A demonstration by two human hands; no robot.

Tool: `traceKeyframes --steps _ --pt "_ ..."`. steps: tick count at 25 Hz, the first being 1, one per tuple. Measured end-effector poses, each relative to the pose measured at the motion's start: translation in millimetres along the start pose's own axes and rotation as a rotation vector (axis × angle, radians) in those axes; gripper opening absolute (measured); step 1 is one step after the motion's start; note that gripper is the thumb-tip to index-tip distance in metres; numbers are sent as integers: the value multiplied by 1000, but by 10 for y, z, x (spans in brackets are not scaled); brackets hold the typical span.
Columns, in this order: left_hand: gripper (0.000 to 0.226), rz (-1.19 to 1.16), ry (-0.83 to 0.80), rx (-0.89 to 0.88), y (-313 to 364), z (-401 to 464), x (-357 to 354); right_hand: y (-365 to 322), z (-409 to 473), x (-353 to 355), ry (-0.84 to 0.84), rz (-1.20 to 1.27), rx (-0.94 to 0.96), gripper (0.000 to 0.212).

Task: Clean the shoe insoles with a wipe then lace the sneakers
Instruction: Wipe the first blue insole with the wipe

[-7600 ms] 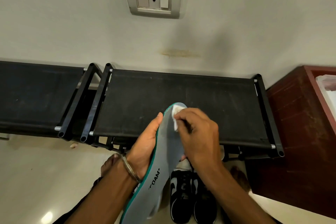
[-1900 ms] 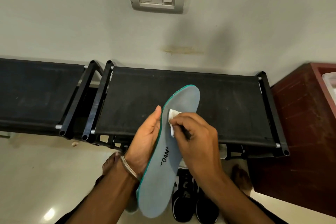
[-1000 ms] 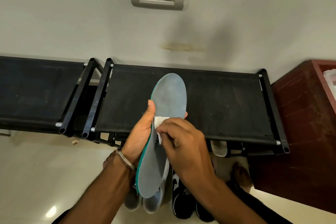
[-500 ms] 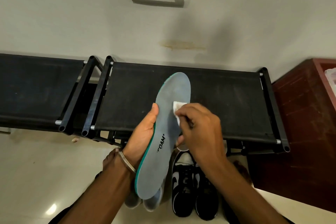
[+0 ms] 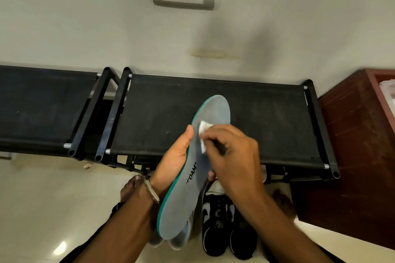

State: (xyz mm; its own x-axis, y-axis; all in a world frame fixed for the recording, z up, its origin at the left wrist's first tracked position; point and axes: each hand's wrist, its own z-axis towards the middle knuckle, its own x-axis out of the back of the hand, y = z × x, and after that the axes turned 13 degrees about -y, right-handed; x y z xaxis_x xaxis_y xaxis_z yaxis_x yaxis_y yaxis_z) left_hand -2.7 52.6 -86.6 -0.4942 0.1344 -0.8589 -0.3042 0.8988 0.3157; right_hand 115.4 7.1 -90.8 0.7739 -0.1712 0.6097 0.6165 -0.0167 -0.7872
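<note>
Only the head cam here, so starting with what I can't see well: my right hand (image 5: 232,153) covers most of the wipe (image 5: 203,135), just a small white crumpled corner pokes out past the fingertips. The insole's (image 5: 193,177) print is partly cut off too, I read "OAM+" and the first letter is hidden by the edge. Under the insole's heel end there's a pale pair of shoes (image 5: 175,239), barely visible and blurry. The black sneakers (image 5: 227,226) on the floor are half behind my right forearm, so I can't tell how the laces stand.

The insole itself is grey on top with a teal rim, held up at a slant in front of the black fabric rack (image 5: 267,117), toe end pointing away from me. My left hand (image 5: 176,160) grips it along the left edge, thumb up on the rim, fingertips peeking out on the far side. Right hand is curled round the wipe, pressing it onto the forefoot area
</note>
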Motion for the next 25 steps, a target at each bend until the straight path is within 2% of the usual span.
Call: traceKeyframes --steps 2,3,5,7,11,15,17,19,22,25 --pt "59 -54 -18 -30 23 -12 30 -87 -73 -53 -37 -10 119 14" --pt "57 -13 -39 -13 -2 -7 60 -19 -29 -9 -7 -8 116 14" --pt "56 91 -41 50 -30 -8 41 196 111 142 105 -1 7 14" --pt "55 93 -49 73 -42 -22 -15 304 162 248 132 11 -71 13" --pt "58 83 -25 23 -25 -48 -93 192 94 105 98 -19 8 12" --pt "58 -57 33 -86 31 -53 -62 -18 -23 -113 22 22 122 13" --pt "58 -97 7 -108 57 -67 -83 -67 -37 -146 -11 22 152 12" --pt "57 -57 -12 -74 2 -50 -95 62 33 -39 47 -8 133 13" --pt "60 92 49 27 -72 -28 -91 264 148 182 155 -3 21 15" --pt "57 20 51 -36 -37 -17 -77 4 -9 -7 45 -11 120 16"
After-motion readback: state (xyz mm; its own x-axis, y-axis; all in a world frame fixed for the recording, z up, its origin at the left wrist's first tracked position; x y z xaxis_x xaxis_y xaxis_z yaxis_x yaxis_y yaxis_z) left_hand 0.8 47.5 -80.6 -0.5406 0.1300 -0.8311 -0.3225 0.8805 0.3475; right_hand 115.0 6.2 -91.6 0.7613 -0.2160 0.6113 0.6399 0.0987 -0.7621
